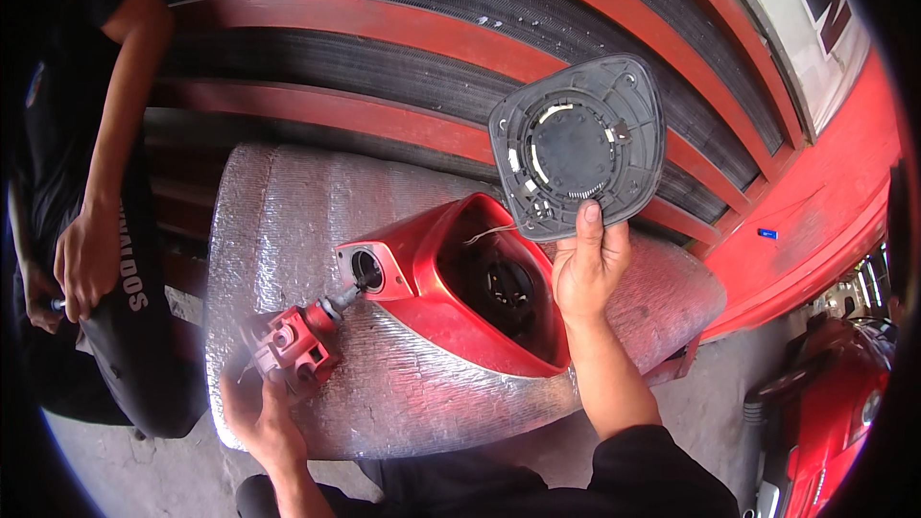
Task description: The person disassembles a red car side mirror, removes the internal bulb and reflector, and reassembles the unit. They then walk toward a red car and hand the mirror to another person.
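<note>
My right hand (pixel 590 273) holds up a side-mirror glass (pixel 573 144) by its lower edge, thumb on the black plastic backing that faces me. On the silver foil mat (pixel 288 211) lies a red mirror housing (pixel 441 312), its dark cavity open and a thin wire (pixel 494 233) coming from it. My left hand (pixel 264 422) grips a red metal mounting bracket (pixel 297 350) at the left. The bracket's grey shaft end points at the round hole (pixel 366 270) in the housing's left end; whether they touch I cannot tell.
At the left a person in dark clothes (pixel 96 307) sits close by, hands together around a small object. Red and black slats (pixel 384 67) run behind the mat. A small blue item (pixel 767 233) lies on the red surface at right; a red vehicle (pixel 844 403) stands lower right.
</note>
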The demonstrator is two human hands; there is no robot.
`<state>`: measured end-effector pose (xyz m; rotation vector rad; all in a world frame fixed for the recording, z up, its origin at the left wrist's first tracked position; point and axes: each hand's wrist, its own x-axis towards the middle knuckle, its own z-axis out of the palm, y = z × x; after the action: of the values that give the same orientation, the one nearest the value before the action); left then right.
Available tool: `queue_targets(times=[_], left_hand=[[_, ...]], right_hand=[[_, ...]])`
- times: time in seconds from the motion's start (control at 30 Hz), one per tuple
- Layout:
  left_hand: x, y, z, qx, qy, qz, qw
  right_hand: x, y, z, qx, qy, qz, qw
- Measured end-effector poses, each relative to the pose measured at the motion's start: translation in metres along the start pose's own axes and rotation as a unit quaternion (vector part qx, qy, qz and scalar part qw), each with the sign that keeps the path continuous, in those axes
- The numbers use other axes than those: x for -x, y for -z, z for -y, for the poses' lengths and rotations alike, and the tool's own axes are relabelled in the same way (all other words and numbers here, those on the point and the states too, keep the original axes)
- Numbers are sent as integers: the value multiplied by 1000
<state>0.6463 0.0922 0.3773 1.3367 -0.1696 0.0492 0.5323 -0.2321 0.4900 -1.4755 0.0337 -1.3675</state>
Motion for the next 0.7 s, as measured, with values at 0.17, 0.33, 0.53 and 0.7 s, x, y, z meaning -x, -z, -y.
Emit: queue_targets(times=[0.17,0.33,0.53,0.7], left_hand=[[1,-2,-3,-6,-11,-7,1000],[1,-1,-1,-21,-19,-8,1000],[4,-6,-10,-7,-2,-14,1000],[6,-4,-10,3,24,-9,1000]], right_hand=[[0,-3,-2,-51,-12,-31,998],[-2,3,-2,-135,-68,-19,988],[0,17,-12,-139,-87,21,986],[1,19,-11,-136,-63,46,988]])
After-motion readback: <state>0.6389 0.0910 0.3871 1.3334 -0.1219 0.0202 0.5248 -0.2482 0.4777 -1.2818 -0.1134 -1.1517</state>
